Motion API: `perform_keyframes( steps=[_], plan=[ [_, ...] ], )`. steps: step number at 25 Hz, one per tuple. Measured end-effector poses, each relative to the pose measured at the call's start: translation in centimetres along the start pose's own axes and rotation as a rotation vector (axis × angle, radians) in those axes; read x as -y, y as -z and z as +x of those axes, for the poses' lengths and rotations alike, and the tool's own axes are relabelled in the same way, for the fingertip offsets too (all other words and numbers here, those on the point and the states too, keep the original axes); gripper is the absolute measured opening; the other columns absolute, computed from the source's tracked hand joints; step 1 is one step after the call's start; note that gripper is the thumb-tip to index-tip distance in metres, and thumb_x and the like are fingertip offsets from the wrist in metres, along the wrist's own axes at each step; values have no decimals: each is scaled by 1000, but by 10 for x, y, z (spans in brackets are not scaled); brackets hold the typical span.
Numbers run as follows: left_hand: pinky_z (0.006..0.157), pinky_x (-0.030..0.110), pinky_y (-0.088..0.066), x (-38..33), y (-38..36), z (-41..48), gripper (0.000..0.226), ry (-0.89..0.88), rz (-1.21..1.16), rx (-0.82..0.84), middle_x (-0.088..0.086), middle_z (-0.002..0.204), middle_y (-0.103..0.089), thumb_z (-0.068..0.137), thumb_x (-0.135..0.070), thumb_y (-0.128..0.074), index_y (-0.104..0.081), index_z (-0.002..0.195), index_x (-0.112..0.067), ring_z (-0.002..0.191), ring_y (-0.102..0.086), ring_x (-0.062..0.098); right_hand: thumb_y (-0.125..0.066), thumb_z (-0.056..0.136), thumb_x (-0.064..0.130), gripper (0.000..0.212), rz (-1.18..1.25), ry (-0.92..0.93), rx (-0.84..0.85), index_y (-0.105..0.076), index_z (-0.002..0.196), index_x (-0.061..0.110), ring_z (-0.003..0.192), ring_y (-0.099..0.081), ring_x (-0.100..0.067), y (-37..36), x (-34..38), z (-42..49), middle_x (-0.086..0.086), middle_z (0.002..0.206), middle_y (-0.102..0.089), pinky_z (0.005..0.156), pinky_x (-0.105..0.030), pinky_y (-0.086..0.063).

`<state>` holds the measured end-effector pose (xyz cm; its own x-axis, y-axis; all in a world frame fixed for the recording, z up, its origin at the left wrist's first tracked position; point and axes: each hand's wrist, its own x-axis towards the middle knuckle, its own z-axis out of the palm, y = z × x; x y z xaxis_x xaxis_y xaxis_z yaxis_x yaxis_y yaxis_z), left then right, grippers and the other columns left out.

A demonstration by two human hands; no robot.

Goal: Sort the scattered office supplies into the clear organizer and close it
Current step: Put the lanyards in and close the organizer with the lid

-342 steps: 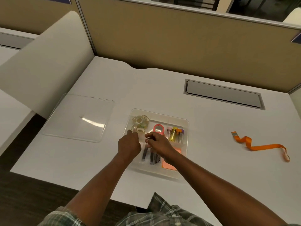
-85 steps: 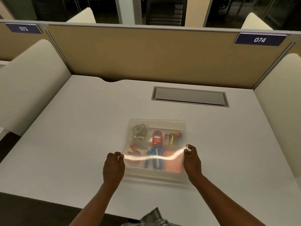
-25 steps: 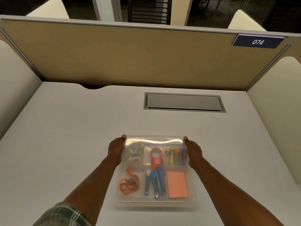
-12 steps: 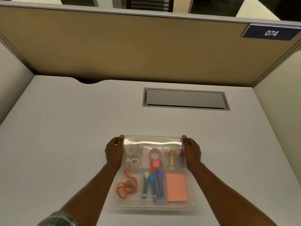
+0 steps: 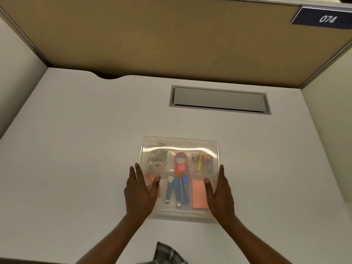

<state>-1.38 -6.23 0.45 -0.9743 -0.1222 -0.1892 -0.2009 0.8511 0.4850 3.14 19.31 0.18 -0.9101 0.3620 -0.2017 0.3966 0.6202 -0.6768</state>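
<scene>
The closed organizer (image 5: 180, 212) sits mid-surface (image 5: 76, 149), and glare blurs the tape rolls (image 5: 157, 159) inside. The left hand (image 5: 140, 193) and right hand (image 5: 221, 193), fingers straight, flank it, hiding most of the orange strap (image 5: 149, 177).

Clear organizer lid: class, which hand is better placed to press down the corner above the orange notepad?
Probably the right hand: it lies open along that side, thumb over the orange notepad. The left hand is across the lid, on the opposite edge.
</scene>
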Motion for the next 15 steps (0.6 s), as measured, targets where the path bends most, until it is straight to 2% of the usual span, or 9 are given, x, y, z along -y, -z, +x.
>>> perform_keyframes(
  steps=[3, 8, 12, 15],
  plan=[
    [106, 53, -39, -3, -9, -15, 99, 9, 122, -48, 20, 161, -22, 85, -79, -20, -13, 157, -11, 140, -38, 39, -42, 94, 58, 80, -161, 80, -99, -8, 158, 23, 121, -56, -27, -5, -9, -16, -8, 140, -54, 97, -49, -51],
    [106, 53, -39, -5, -17, -17, 107, 8, 203, -112, 16, 163, -15, 80, -86, -23, -8, 158, -14, 144, -32, 37, -35, 90, 68, 87, -192, 122, -155, -6, 159, 22, 99, -61, -22, -8, -8, -17, -6, 117, -63, 81, -43, -57],
    [99, 54, -44, -6, -15, -19, 110, 20, 209, -101, 19, 161, -22, 78, -86, -29, -10, 157, -13, 138, -39, 39, -44, 93, 61, 86, -119, 62, -93, -2, 158, 27, 105, -59, -20, -8, -8, -18, -5, 123, -58, 81, -38, -57],
    [95, 52, -49, -11, -11, -18, 108, 38, 158, -85, 18, 154, -36, 79, -82, -43, -12, 156, -13, 131, -48, 38, -51, 97, 48, 75, 40, -4, -24, -13, 158, 27, 118, -53, -19, -4, -12, -14, 2, 135, -52, 95, -41, -50]
  ],
)
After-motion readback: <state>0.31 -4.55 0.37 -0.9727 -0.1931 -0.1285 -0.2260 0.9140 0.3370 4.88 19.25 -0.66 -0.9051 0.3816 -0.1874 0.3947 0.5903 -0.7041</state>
